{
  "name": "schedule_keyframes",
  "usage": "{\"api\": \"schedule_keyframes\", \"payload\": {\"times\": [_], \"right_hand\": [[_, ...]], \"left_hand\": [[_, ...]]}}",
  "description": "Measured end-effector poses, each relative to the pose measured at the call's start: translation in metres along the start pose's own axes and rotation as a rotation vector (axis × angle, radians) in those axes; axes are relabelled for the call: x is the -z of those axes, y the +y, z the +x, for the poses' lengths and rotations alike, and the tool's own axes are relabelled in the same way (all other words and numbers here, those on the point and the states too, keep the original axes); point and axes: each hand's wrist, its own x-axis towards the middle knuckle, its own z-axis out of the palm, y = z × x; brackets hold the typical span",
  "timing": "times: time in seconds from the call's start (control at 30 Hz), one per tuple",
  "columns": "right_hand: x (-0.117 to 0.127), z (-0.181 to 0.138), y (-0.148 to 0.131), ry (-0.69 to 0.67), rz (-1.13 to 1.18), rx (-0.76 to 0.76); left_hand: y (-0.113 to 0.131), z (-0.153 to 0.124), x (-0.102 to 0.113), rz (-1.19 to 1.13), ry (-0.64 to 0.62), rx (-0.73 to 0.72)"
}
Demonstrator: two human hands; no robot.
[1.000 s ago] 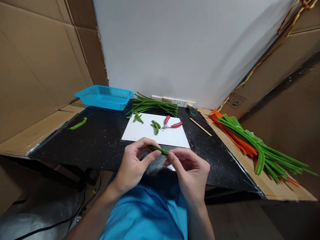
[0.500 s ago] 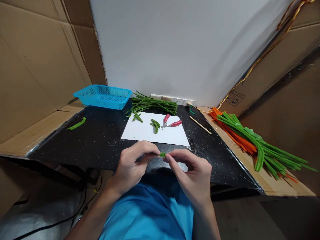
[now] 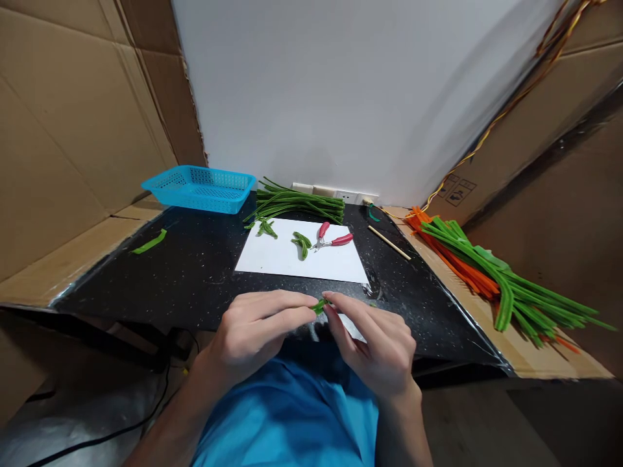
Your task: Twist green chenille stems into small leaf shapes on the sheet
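Note:
Close to the table's front edge, my left hand (image 3: 267, 327) and my right hand (image 3: 372, 334) meet, fingertips pinched on a short green pipe cleaner piece (image 3: 319, 306). The fingers cover part of it, so its full shape is hidden. Just beyond them lies a white sheet (image 3: 272, 259). On it rest a small bent green pipe cleaner cluster (image 3: 302, 245), another cluster (image 3: 267, 227) nearer the sheet's back left corner, and wire cutters (image 3: 331, 240) with red handles spread apart.
Behind the sheet lies a dark green pipe cleaner bundle (image 3: 299, 204); a blue basket (image 3: 199, 194) stands to its left. A green strip (image 3: 150, 242) lies far left, a thin stick (image 3: 389, 242) right. Green stems (image 3: 516, 285) overlap orange stems (image 3: 457, 263) along the right edge.
My left fingers have straightened and now lie over the piece, and my right fingers have shifted on it. The piece is now tilted between the fingertips. Things on the table have stayed put.

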Motion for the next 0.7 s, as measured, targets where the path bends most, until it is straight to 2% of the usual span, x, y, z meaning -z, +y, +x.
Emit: {"api": "schedule_keyframes", "payload": {"times": [0.1,0.23,0.4,0.5,0.6,0.7], "right_hand": [[-0.002,-0.001,-0.002,0.040,0.021,-0.078],[-0.004,-0.004,-0.006,0.066,0.137,-0.277],[-0.008,-0.001,-0.013,0.129,0.464,-0.586],[-0.009,0.005,-0.018,0.105,0.723,-0.745],[-0.011,0.008,-0.020,0.044,0.909,-0.825],[-0.013,0.008,-0.020,0.067,0.898,-0.856]], "left_hand": [[0.004,0.002,0.000,-0.004,0.033,0.029],[0.007,0.004,-0.001,-0.030,0.052,0.091],[0.006,0.000,-0.004,-0.015,0.113,0.106],[0.006,-0.001,-0.005,0.004,0.114,0.120],[0.006,0.002,-0.004,0.001,0.089,0.113],[0.008,0.005,-0.004,-0.024,0.059,0.143]]}}
